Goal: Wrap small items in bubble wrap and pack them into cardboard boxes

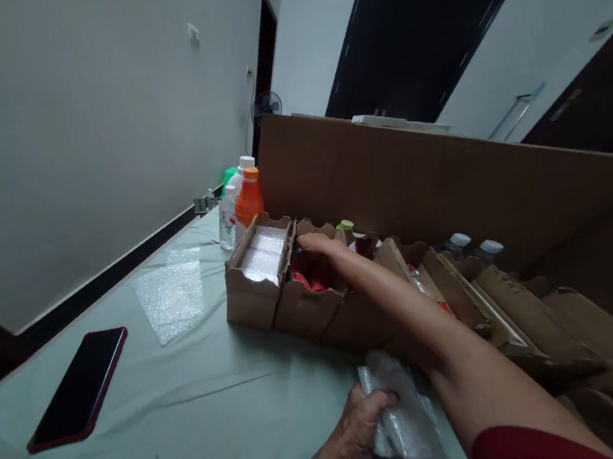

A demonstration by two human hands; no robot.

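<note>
In the lower middle, my left hand [364, 421] is closed on a crumpled sheet of bubble wrap [407, 419], thumb pressed on top. My right hand [320, 246] reaches across into the second narrow cardboard box [306, 312] of a row. Its fingers go down inside and are mostly hidden, so I cannot see if they grip anything. Red items [312, 272] show in that box beneath the hand. To its left, a cardboard box [248, 297] holds folded bubble wrap pieces [263, 254]. A flat bubble wrap sheet [173, 296] lies on the table, left of the boxes.
An orange bottle [248, 199] and a clear bottle [227, 221] stand behind the row's left end. More cardboard dividers [455, 289] continue rightward before a tall cardboard wall [388, 166]. A phone [79, 387] lies on the pale green tablecloth [196, 417] at left.
</note>
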